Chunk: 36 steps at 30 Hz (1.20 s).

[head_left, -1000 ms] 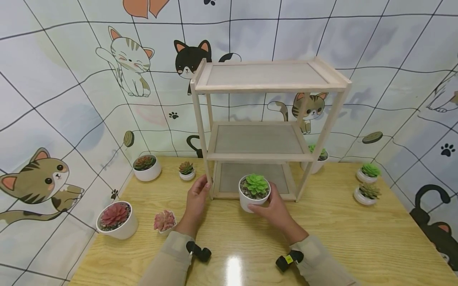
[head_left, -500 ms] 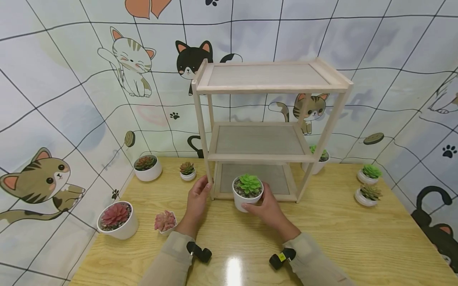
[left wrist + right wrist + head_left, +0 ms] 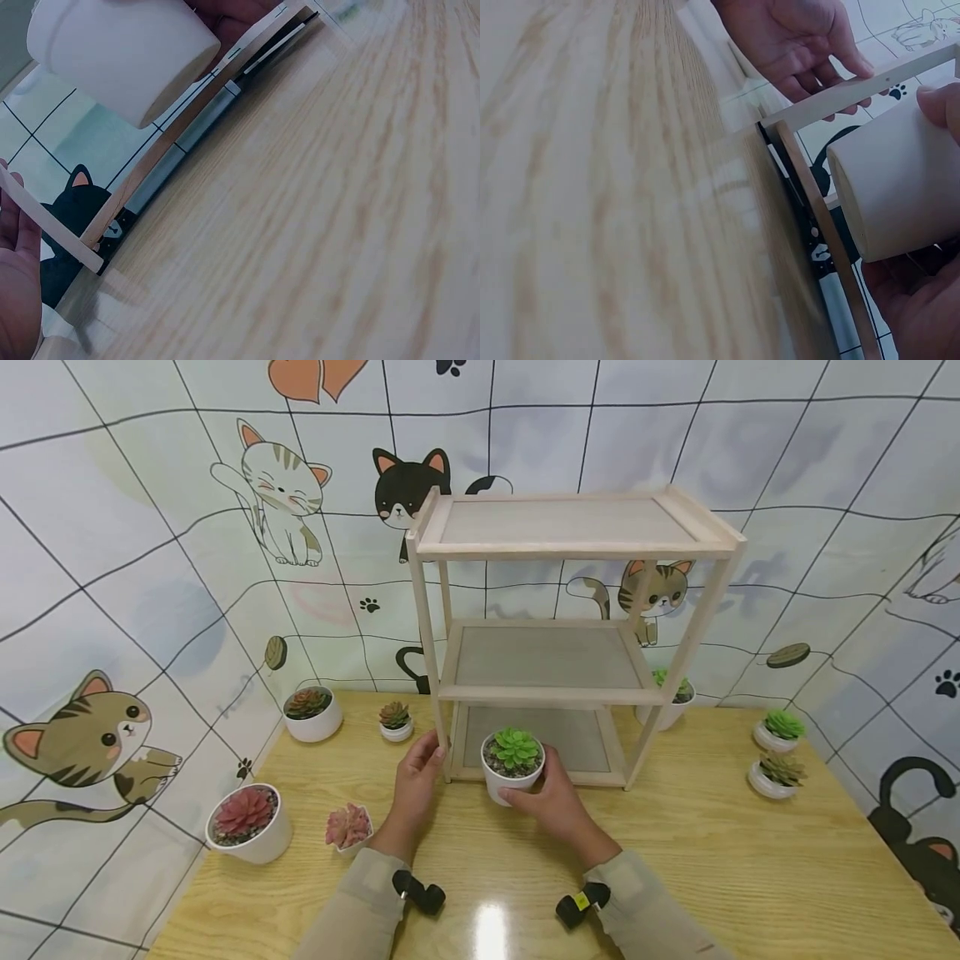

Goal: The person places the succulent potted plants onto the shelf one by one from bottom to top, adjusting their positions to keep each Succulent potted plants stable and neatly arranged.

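Observation:
A green succulent in a round white pot [image 3: 504,785] is in my right hand [image 3: 558,810], thumb on its near side and fingers round its right side. Both wrist views show the pot [image 3: 124,60] raised off the table, its base tilted into sight. It hangs just before the bottom tier of a pale wooden three-tier shelf [image 3: 551,656], left of the middle. My left hand [image 3: 414,781] holds the front left leg of the shelf low down; in the right wrist view its thumb lies on the leg [image 3: 832,101], with fingers behind.
At left stand a red succulent pot [image 3: 258,843], a small pink one [image 3: 351,843], a reddish-green one [image 3: 315,724] and a tiny one [image 3: 396,729]. Behind the right leg is a green plant pot [image 3: 667,714]. Two small pots [image 3: 772,785] sit at far right. A cat-print wall [image 3: 525,443] closes the back.
My right hand has carried the potted succulent a little to the left along the front of the bottom tier. My left hand stays on the shelf leg.

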Each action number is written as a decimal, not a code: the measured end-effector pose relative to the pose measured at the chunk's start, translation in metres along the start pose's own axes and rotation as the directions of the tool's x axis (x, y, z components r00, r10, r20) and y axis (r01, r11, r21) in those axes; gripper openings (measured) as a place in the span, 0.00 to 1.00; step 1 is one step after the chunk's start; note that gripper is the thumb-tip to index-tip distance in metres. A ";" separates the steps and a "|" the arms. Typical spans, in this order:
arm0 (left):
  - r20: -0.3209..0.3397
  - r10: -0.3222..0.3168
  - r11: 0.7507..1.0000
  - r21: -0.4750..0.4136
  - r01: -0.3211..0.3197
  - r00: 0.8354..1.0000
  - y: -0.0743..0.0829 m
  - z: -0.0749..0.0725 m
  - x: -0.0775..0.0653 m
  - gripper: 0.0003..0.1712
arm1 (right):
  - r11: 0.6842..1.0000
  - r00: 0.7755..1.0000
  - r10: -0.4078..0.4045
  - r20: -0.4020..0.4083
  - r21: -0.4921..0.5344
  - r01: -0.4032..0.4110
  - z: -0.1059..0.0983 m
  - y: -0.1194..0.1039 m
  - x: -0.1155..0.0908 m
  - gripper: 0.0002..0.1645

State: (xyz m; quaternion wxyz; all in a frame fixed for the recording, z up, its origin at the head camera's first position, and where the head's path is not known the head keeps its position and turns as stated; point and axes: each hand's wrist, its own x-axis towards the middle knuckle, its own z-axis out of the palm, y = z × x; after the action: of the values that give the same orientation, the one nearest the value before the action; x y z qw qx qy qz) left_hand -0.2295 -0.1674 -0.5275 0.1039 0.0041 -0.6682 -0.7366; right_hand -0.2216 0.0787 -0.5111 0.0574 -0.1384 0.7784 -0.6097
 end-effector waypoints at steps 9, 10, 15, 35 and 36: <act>0.004 0.014 1.000 0.015 -0.014 1.000 -0.001 -0.001 0.002 0.23 | 1.000 1.000 0.012 0.001 0.007 -0.012 0.001 0.000 0.001 0.59; 0.007 0.012 1.000 0.015 -0.012 1.000 -0.001 -0.001 0.002 0.23 | 1.000 1.000 0.011 -0.001 0.007 -0.011 0.001 0.000 0.001 0.58; 0.006 0.005 1.000 0.015 -0.005 1.000 0.000 -0.001 0.003 0.23 | 1.000 1.000 0.006 -0.013 -0.012 -0.007 0.002 0.001 0.003 0.58; 0.005 0.020 1.000 0.021 -0.020 1.000 -0.002 -0.001 0.001 0.23 | 0.999 0.999 0.026 -0.033 -0.038 -0.027 0.008 0.002 0.003 0.61; 0.006 0.022 1.000 0.019 -0.022 1.000 -0.001 -0.001 0.001 0.23 | 0.999 0.999 0.025 -0.032 -0.038 -0.026 0.008 0.002 0.004 0.61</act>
State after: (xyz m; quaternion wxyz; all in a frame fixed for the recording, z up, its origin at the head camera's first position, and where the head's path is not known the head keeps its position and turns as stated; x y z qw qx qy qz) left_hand -0.2307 -0.1679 -0.5288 0.1101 -0.0043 -0.6754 -0.7292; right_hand -0.2232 0.0706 -0.5151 0.0502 -0.1198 0.7925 -0.5959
